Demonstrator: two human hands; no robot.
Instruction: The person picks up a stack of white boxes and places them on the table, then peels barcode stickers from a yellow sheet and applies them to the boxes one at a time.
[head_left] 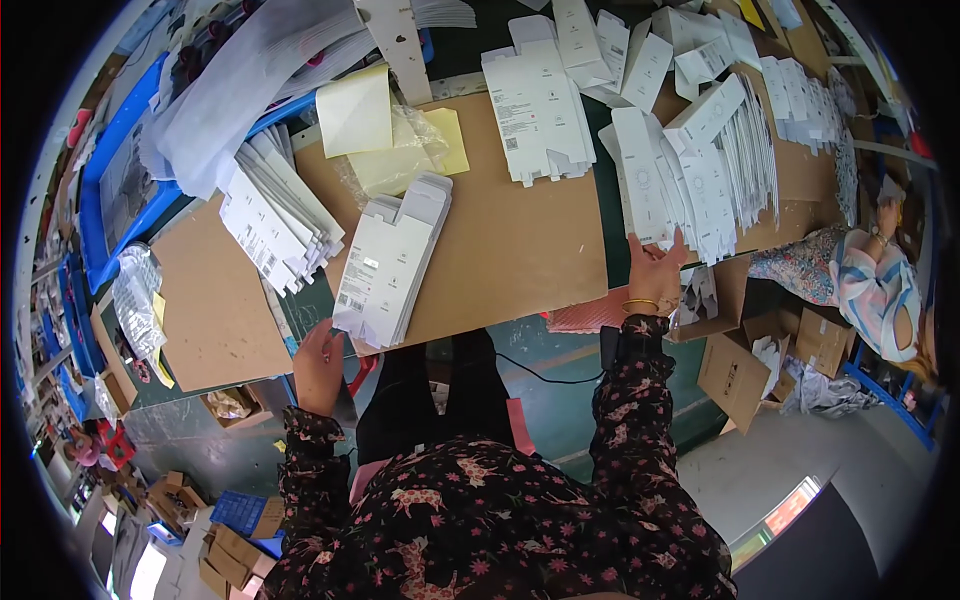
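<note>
My right hand [655, 274], with a bracelet at the wrist, reaches to the near end of a white carton [636, 180] on the right of the table. Its thumb and fingers sit at either side of that end. More white cartons [712, 205] lie fanned out beside it. My left hand [319, 368] is at the table's front edge with nothing visible in it, its fingers loosely bent and apart. Closest to it is a stack of flattened white cartons [385, 262], lying tilted on the brown cardboard sheet [510, 255]. Whether the fingertips touch the stack, I cannot tell.
Further flattened cartons [280, 210] lie at the left, and another stack [540, 105] at the back. Yellow paper [355, 110] and clear plastic lie behind the middle stack. A blue-rimmed tray [92, 215] stands far left. An open box [735, 375] stands low right, near another person [875, 285].
</note>
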